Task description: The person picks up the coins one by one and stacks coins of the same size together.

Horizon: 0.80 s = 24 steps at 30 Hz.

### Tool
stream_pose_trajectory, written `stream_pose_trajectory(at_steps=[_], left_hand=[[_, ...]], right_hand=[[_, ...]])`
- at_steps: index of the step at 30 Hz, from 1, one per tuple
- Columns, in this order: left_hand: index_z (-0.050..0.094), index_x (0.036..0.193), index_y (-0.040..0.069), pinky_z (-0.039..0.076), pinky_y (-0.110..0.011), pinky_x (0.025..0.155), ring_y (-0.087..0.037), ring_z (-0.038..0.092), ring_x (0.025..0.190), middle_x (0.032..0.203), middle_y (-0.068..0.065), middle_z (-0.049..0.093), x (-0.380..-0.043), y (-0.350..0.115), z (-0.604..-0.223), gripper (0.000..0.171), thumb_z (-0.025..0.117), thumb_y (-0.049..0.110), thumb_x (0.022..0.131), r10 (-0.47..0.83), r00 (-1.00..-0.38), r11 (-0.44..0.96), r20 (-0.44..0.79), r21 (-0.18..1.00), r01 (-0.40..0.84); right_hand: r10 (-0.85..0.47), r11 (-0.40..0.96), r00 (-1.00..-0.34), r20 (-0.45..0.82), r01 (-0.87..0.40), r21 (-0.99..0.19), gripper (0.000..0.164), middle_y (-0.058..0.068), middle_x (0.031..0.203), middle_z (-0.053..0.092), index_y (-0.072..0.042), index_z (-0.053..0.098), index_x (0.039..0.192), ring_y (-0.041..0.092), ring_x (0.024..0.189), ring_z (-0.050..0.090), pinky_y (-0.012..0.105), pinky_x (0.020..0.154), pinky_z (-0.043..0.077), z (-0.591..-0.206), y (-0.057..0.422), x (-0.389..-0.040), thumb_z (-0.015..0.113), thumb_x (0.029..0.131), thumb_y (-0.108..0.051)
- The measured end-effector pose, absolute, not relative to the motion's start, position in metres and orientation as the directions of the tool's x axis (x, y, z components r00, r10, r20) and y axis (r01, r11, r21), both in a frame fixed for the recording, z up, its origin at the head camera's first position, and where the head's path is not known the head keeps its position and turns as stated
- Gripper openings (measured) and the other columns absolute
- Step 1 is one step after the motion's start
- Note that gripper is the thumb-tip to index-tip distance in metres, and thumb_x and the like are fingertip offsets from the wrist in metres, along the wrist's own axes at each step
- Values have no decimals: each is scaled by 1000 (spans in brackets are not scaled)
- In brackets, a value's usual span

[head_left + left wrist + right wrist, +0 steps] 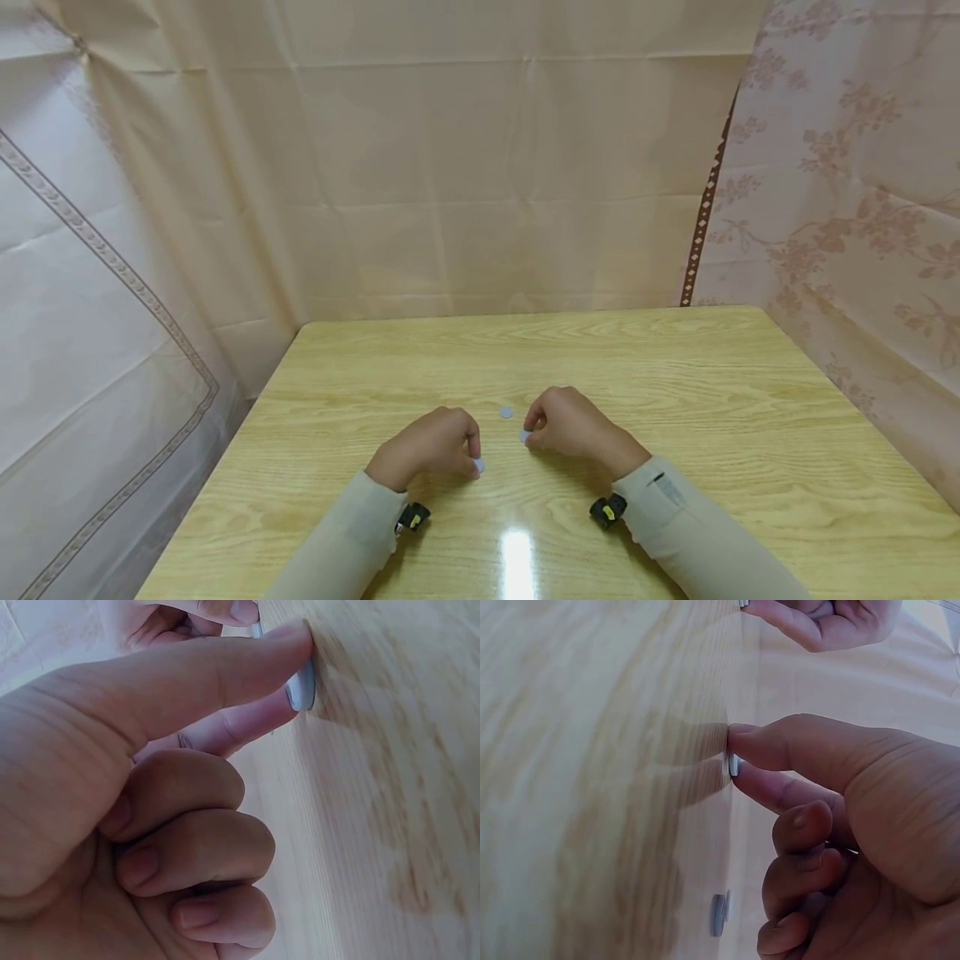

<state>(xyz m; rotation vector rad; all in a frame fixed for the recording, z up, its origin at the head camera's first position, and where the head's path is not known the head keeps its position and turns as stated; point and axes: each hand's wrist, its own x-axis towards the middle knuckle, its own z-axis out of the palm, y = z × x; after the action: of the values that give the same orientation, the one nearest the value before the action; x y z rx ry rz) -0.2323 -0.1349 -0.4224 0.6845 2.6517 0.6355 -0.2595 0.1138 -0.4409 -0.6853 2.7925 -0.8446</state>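
My left hand [438, 442] pinches a small pale round disc [479, 465] by its edges between thumb and index finger. In the left wrist view this disc [302, 688] lies flat at the wooden surface, and the other three fingers curl into the palm. Ahead and to the right, my right hand [572, 422] has thumb and index finger on opposite edges of a second pale disc [524, 436]. The right wrist view shows that disc [733, 763] low against the tabletop, partly hidden by the thumb. A third disc [506, 412] lies just beyond, left of the right hand's fingertips.
All of this is on a yellow wood-grain table [360, 358]. Beige cloth [480, 167] hangs behind it, with patterned cloth [862, 167] at the right and white cloth [90, 333] at the left. A bright reflection shows near the front.
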Motion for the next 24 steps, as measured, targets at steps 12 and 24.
stream_pose_trajectory(at_steps=[12,24], left_hand=[[70,77,21,48,-29,64,-10,54,70,81,12,64,-230,-133,-420,20,90,19,80,511,-836,796,-198,475,375],[70,77,22,48,-28,63,-10,54,69,80,12,64,-229,-131,-419,20,90,19,80,503,-842,806,-193,456,377]], right_hand=[[-487,725,-873,32,-424,-542,17,-8,74,62,-20,70,78,12,68,54,31,65,48,-442,114,-260,86,83,-17],[-527,709,-847,64,-480,-516,15,-11,79,64,-19,70,82,9,72,57,29,69,51,-438,110,-255,84,86,-13]])
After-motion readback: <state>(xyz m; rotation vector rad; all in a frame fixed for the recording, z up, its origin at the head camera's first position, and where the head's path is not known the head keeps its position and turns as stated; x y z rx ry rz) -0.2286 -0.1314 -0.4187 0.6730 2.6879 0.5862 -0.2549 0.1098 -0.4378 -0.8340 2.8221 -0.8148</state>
